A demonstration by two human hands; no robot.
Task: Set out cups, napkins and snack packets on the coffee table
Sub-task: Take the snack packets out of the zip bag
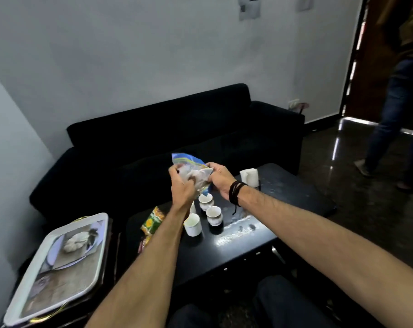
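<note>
Snack packet [193, 172], blue and clear, is held in the air above the black coffee table [283, 185], pinched between the left hand [182, 185] at its 9 o'clock edge and the right hand [221, 178] at 3 o'clock, with white cups [213, 215] standing at 6 o'clock below it.

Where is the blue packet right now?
In the head view, the blue packet is held up between the left hand and right hand, above the cups on the coffee table.
</note>
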